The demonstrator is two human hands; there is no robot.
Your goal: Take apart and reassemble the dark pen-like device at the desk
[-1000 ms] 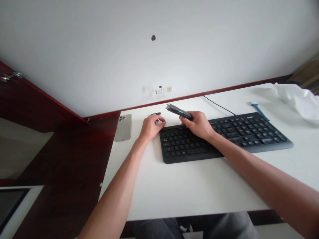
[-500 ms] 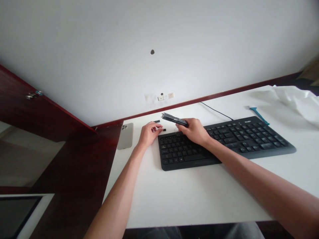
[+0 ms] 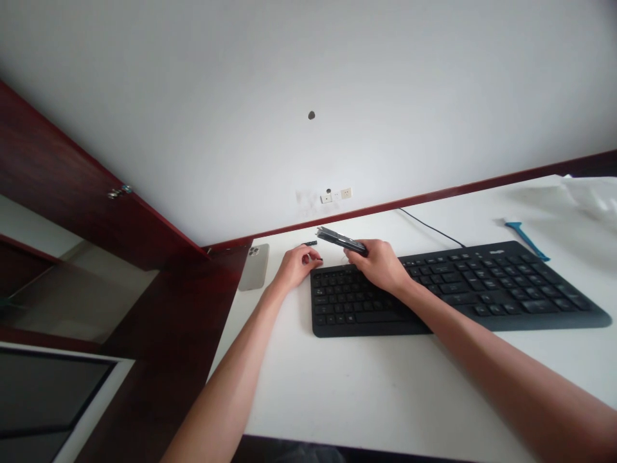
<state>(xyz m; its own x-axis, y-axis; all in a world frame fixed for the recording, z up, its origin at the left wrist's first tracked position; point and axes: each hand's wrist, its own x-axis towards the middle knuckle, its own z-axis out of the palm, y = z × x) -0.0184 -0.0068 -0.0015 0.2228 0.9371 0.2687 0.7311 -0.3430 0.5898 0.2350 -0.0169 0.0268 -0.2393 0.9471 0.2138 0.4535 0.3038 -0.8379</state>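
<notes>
A black keyboard [image 3: 453, 289] lies on the white desk [image 3: 366, 386]. My right hand [image 3: 380, 263] hovers over the keyboard's upper left corner, closed around a dark, flat, elongated object [image 3: 340, 240] that sticks out to the left. My left hand [image 3: 296, 267] rests on the desk just left of the keyboard, fingers curled in a pinch on a small black piece [image 3: 318, 259]. A second small black piece [image 3: 309, 244] lies on the desk just behind it.
A grey phone [image 3: 254, 266] lies face down at the desk's left edge. A blue tool [image 3: 525, 235] and white crumpled sheet [image 3: 590, 193] sit far right. The keyboard cable [image 3: 429, 225] runs to the wall. Dark red cabinet at the left.
The view has shifted, so everything sits a little right and lower. My left hand's fingers have closed onto the small black piece; my right hand keeps its hold on the dark object.
</notes>
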